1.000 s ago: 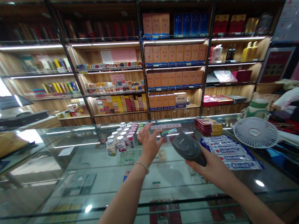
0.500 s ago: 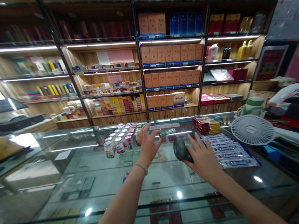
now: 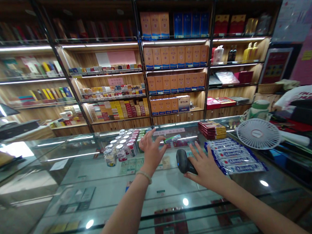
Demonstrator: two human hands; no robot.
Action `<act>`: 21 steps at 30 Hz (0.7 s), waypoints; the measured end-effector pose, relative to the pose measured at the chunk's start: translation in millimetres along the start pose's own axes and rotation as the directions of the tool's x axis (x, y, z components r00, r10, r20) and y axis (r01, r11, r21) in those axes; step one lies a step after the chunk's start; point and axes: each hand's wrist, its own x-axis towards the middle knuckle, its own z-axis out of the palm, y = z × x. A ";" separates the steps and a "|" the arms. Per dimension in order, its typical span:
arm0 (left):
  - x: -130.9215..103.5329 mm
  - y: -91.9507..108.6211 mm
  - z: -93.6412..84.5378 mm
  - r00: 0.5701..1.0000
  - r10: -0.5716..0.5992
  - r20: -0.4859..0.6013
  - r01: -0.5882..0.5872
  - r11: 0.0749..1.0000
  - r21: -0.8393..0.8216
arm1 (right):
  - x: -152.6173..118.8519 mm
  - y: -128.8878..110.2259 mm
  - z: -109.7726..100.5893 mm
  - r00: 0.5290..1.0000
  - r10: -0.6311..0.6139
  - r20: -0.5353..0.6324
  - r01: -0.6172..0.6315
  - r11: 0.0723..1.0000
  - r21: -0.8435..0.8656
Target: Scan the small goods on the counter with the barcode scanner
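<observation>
Lit shelves (image 3: 176, 71) stand behind our glass bench (image 3: 110, 189). Over it, our left hand (image 3: 152, 151) pinches a slim green pack (image 3: 173, 139); our right hand (image 3: 208, 170) spreads open at the dark scanner (image 3: 183, 161), perhaps touching its partly hidden handle.

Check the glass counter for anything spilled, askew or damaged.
Nothing stands out: the jars stand upright, the red-and-yellow packs are stacked, and the green pack at the left hand shows no visible damage.
</observation>
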 end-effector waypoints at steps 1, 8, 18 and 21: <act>0.0 0.0 0.0 1.000 0.001 -0.001 -0.001 1.000 0.001 | -0.9 1.0 -0.7 1.000 -0.013 0.013 0.013 1.000 0.012; 0.8 1.4 -1.1 1.000 0.006 -0.025 -0.006 1.000 0.010 | 24.8 25.5 -11.1 0.999 0.052 -0.014 -0.052 0.998 0.038; 2.9 0.4 0.2 0.996 -0.001 -0.084 0.000 1.000 -0.020 | 84.5 33.0 7.6 0.991 0.119 -0.068 -0.101 0.968 0.228; 2.7 -1.2 3.2 0.997 -0.005 -0.082 0.003 1.000 -0.018 | 88.9 30.1 2.9 0.989 0.095 -0.113 -0.059 0.958 0.282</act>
